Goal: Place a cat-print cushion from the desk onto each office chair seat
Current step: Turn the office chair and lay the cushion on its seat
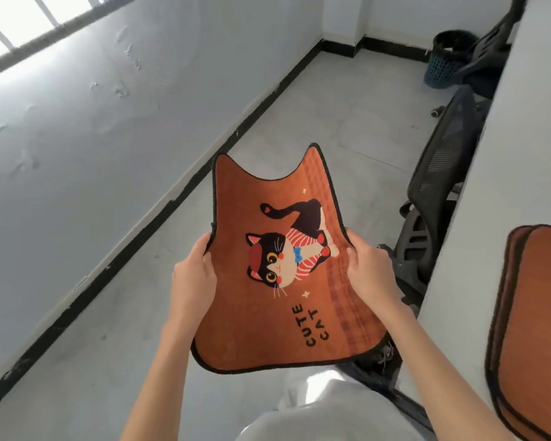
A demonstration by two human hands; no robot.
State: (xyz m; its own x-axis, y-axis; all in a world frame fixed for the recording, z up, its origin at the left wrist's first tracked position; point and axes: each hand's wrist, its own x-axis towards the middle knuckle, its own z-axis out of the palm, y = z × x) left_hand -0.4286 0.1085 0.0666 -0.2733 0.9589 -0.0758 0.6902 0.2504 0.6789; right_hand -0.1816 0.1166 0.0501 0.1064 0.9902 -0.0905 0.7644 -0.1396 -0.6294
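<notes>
An orange cat-print cushion [252, 300] with cat-ear corners, black trim and the words CUTE CAT hangs in the air over the floor. My left hand [193, 278] grips its left edge and my right hand [371, 268] grips its right edge. More orange cushions [535, 329] lie stacked on the white desk [497, 186] at the right edge. A black mesh office chair [433, 192] is pushed against the desk just past the held cushion; its seat is hidden. A second black chair [490, 49] stands farther back.
A blue waste basket [442, 63] with a black liner stands by the far wall next to the second chair. Grey floor [315, 116] stretches ahead between the white wall on the left and the desk on the right. My light trousers show at the bottom.
</notes>
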